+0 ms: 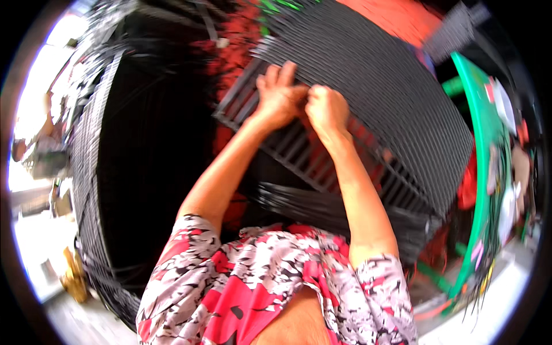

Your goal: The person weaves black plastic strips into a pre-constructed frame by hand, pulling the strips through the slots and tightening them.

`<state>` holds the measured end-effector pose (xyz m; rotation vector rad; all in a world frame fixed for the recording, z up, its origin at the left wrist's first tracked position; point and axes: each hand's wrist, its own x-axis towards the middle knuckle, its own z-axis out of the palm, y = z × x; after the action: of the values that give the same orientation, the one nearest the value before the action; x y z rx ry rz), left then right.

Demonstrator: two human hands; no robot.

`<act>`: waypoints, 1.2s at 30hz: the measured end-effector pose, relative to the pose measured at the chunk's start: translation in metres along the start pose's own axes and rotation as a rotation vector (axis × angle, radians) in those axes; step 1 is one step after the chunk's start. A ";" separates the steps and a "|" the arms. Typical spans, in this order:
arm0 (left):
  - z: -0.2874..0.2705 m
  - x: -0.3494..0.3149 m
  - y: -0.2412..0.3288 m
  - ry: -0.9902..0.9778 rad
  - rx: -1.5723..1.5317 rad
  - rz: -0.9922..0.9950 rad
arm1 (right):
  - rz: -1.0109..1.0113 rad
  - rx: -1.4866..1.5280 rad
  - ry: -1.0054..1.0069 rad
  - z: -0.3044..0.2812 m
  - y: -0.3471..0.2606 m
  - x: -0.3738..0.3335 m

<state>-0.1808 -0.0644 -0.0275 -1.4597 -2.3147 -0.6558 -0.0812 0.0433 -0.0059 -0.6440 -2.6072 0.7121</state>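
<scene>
A black ribbed woven panel (368,86), apparently of plastic strips, lies slanted in front of me. Slats with gaps form a lattice (296,152) along its near side. My left hand (277,102) lies at the lattice's upper left, its visible fingers spread and stretched away from me. Beside it, almost touching, my right hand (328,110) is closed at the near edge of the ribbed part. What its fingers pinch is hidden and blurred.
At left stands a large dark woven basket (86,155) with a deep black inside. A green plastic table (478,190) with loose strips and small items is at right. Red material (385,17) shows beyond the panel. A yellow object (75,275) stands on the floor at left.
</scene>
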 end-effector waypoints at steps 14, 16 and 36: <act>0.024 -0.012 0.000 -0.069 -0.279 -0.144 | -0.080 0.195 0.072 -0.007 0.015 -0.025; 0.021 -0.011 0.001 -0.064 -0.260 -0.115 | -0.071 0.178 0.067 -0.029 0.024 -0.041; 0.018 -0.012 0.006 -0.154 -0.226 -0.143 | 0.776 -0.700 0.087 -0.214 0.203 -0.273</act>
<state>-0.1708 -0.0611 -0.0475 -1.4972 -2.5514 -0.8991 0.3087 0.1415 -0.0038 -1.8862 -2.4468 -0.1011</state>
